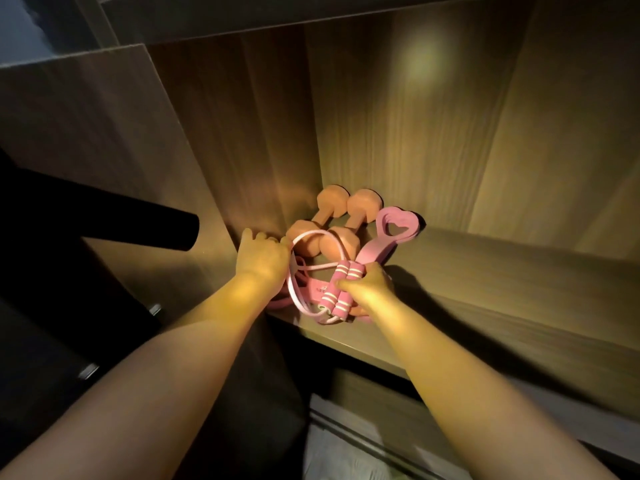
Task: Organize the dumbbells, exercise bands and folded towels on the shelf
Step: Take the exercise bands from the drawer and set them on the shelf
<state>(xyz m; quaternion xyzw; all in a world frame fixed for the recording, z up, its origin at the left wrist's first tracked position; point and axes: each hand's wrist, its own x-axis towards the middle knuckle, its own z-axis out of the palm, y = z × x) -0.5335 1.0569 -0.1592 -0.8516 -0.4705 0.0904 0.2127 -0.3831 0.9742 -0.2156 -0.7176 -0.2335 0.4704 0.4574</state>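
Two pink dumbbells [332,216] lie side by side in the back left corner of the wooden shelf [485,282]. To their right lies a pink exercise band [391,233], its loop pulled into a heart shape. My right hand [367,287] grips the two pink striped handles [341,289] of a skipping rope just in front of the dumbbells. My left hand [263,258] holds loops of the pale pink rope [304,244] beside the near dumbbell end. More pink band material lies under the rope. No towels are in view.
The shelf's left side panel [104,133] stands close beside my left hand. A dark tube-like object [104,216] juts in from the left. To the right of the pink items the board runs on bare. Below the shelf edge is a dim floor area.
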